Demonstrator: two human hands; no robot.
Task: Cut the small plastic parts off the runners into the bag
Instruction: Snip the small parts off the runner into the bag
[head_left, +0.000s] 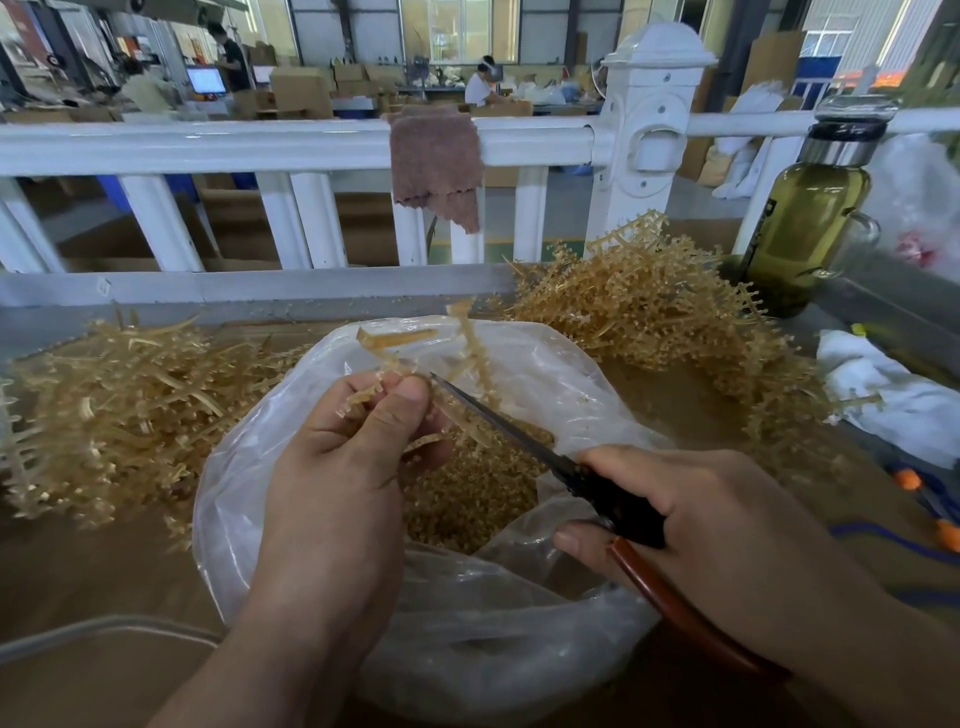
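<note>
Two runner heaps (109, 405) flank bag (545, 374) | bottle (800, 223) right | cloth (436, 166) on railing (208, 145)

The right hand (691, 514) wraps round the dark-bladed cutters with red-brown handles (597, 488) and hides most of the grip, so whether the blades are parted cannot be told. The left hand (332, 457) covers the lower end of the translucent amber plastic runner (475, 358) it pinches. The tangled heap of amber runners (104, 410) is blurred and cut by the left edge, an orange-and-blue object (906, 478) is cut by the right edge, and both forearms hide the near side of the clear plastic bag (545, 364).
</note>
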